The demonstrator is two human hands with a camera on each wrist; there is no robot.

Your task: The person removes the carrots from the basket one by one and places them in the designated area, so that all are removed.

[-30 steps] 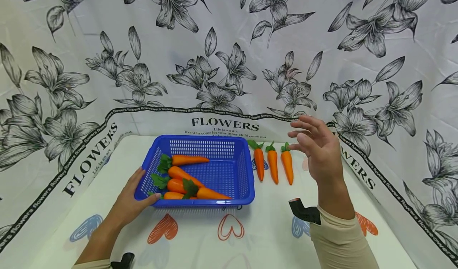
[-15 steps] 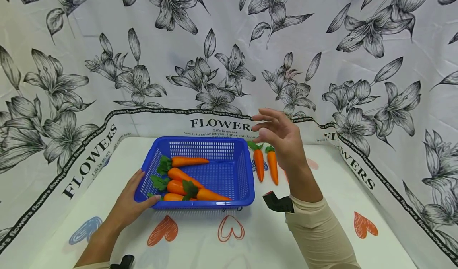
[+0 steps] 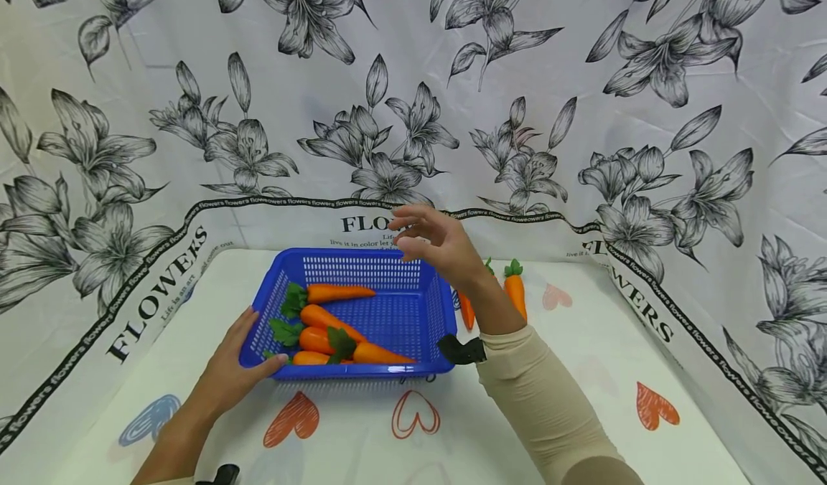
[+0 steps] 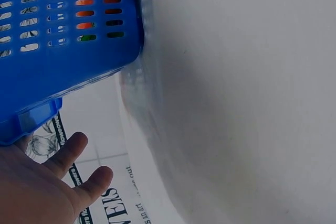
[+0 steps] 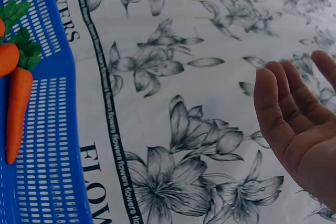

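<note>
A blue plastic basket (image 3: 362, 370) with slotted walls stands on the table and holds several orange carrots (image 3: 339, 293) with green leafy tops. My left hand (image 3: 229, 370) grips the basket's left front corner, its thumb over the rim; in the left wrist view two of its fingers (image 4: 68, 150) stick out past the rim. My right hand (image 3: 436, 237) hovers above the basket's back right corner, holding nothing, fingers loosely bent and apart. The right wrist view shows that hand (image 5: 304, 124) away from the basket wall.
More carrots (image 3: 515, 291) lie on the table right of the basket, partly hidden behind my right forearm. A white cloth (image 3: 549, 413) with printed hearts covers the table. Flower-printed fabric (image 3: 388, 126) hangs behind and along both sides.
My right hand has moved left from above the carrots on the table to above the basket's back right corner. The left hand and the carrots in the basket have stayed put.
</note>
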